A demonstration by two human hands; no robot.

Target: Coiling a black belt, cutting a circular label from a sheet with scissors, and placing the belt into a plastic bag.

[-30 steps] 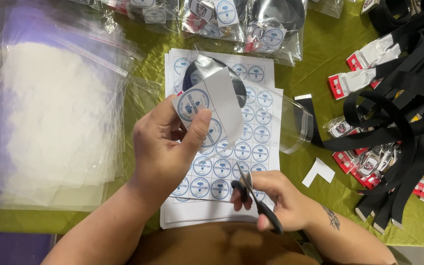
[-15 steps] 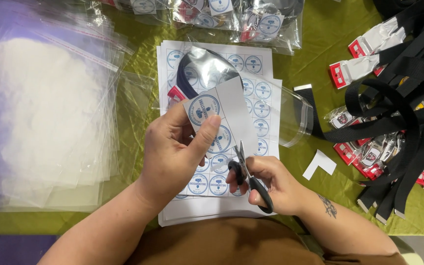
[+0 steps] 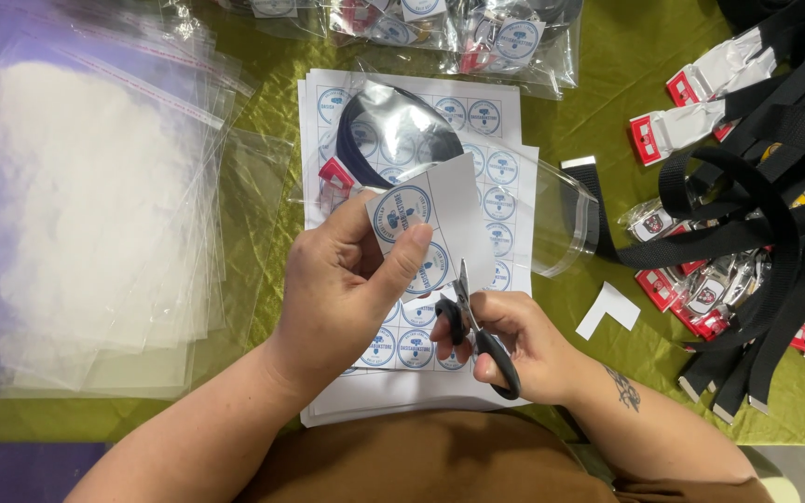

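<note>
olive tablecloth [image 3: 607, 121] (shiny, creased)

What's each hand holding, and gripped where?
Left hand pinches the paper strip of round labels at its lower left edge. Right hand holds black scissors by the handle loops.

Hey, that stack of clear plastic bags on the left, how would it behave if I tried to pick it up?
The clear plastic bags look thin and glossy, so probably floppy and slippery. They lie fanned with uneven edges, so the stack would likely slide apart if gripped at one edge. Likely light.
</note>
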